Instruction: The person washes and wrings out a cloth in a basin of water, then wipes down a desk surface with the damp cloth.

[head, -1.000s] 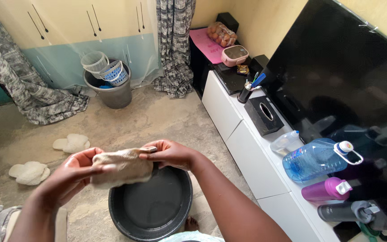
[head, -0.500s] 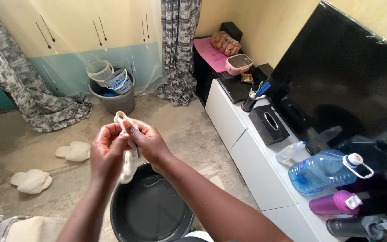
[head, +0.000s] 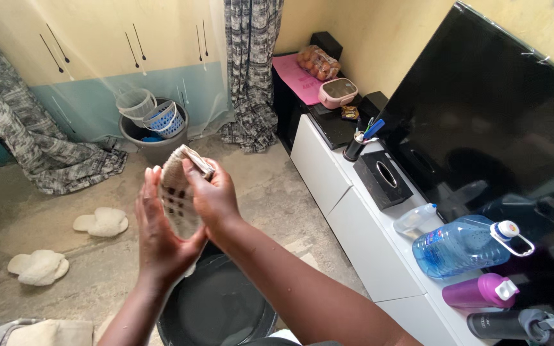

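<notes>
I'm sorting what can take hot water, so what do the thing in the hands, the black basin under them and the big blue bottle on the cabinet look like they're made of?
Cloth: woven fabric, pale beige with darker checks; it folds limply between the left hand and right hand. Basin: probably plastic, with a smooth black sheen, though coated metal can't be ruled out. Blue bottle: clear tinted plastic, see-through, with a white cap.

- bare concrete floor [head: 270, 186], black basin [head: 216, 307] sitting right under the hands
- two fluffy white slippers [head: 100, 222] off to the left of them
- grey bucket [head: 155, 144] beyond them, by the wall
</notes>
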